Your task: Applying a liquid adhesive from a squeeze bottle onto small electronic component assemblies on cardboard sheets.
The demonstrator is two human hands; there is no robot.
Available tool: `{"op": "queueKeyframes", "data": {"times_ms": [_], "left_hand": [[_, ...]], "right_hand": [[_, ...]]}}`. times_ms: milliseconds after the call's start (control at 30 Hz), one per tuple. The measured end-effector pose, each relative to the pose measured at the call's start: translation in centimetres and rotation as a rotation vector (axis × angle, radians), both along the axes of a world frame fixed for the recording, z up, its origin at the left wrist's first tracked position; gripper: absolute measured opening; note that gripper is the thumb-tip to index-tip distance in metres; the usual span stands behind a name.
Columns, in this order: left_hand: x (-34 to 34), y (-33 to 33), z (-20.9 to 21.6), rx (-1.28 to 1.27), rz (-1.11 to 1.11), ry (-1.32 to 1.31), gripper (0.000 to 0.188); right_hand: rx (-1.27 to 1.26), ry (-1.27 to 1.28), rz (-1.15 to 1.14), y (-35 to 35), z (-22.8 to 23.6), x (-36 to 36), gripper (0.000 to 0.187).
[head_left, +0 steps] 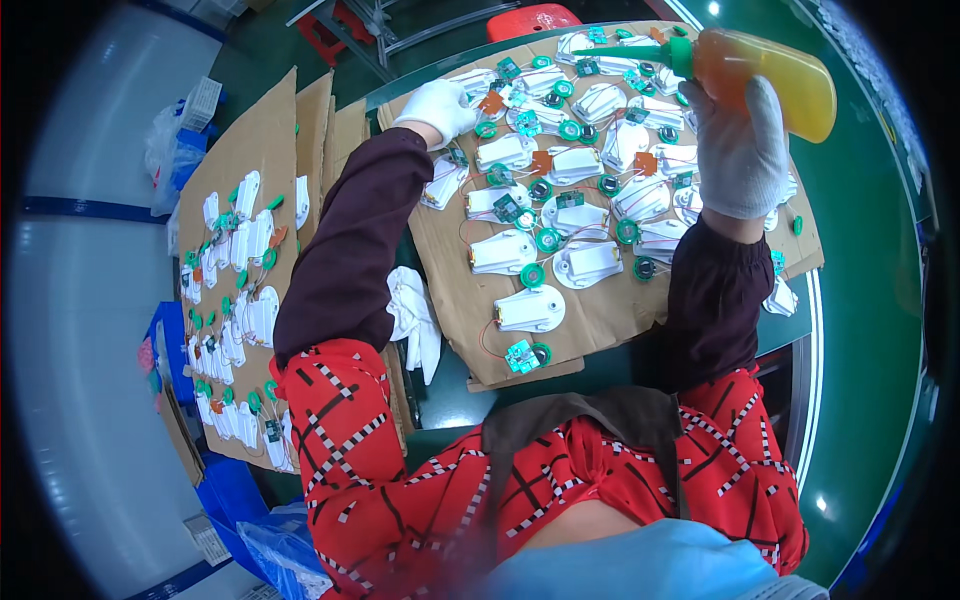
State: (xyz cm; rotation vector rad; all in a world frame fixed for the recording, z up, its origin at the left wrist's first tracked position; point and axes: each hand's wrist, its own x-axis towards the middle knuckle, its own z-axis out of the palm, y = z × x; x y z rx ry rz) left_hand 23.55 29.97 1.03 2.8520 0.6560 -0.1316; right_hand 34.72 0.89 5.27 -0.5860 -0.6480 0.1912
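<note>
Gripping orange plastic squeeze bottle with green nozzle (770, 75), gloved right hand (742, 150) closed around it; gloved left hand (437, 108) curled, resting on white plastic housings (530, 308) atop cardboard sheet (600, 320).

Both arms stretched fwd; L grip (437, 105) palm down, R grip (742, 150) clenched, raised.

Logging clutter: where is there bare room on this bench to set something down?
Bare cardboard along the near edge, below the last white housing, and green bench right of the right hand. Around the left hand it is crowded.
</note>
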Motion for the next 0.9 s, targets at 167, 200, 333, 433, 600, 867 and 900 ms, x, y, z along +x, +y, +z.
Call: {"op": "queueKeyframes", "data": {"times_ms": [167, 200, 333, 433, 600, 867, 900], "left_hand": [[-0.5, 1.3, -1.5, -0.119, 0.106, -0.255, 0.025], [-0.5, 1.4, -1.8, -0.128, 0.146, -0.273, 0.024], [0.1, 2.5, -3.4, -0.280, 0.224, -0.298, 0.023], [0.2, 2.7, -3.1, -0.206, 0.194, -0.201, 0.022], [0.3, 3.7, -3.7, -0.397, 0.245, -0.204, 0.018], [-1.0, 3.2, -2.2, -0.624, 0.369, -0.251, 0.022], [-0.9, 3.1, -2.1, -0.625, 0.369, -0.247, 0.022]], "right_hand": [[-0.128, -0.083, 0.095, 1.1, -0.1, -1.6, 0.038], [-0.228, -0.091, 0.082, 1.7, 0.3, -1.9, 0.038], [-0.357, -0.229, 0.236, 6.0, 1.1, -1.3, 0.041], [-0.540, -0.432, 0.191, 9.5, 1.0, -0.7, 0.034], [-0.650, -0.479, 0.219, 13.1, -1.6, 0.6, 0.038], [-0.758, -0.463, 0.203, 15.8, -5.0, 1.2, 0.046], [-0.759, -0.459, 0.203, 16.0, -5.2, 1.3, 0.046]]}}
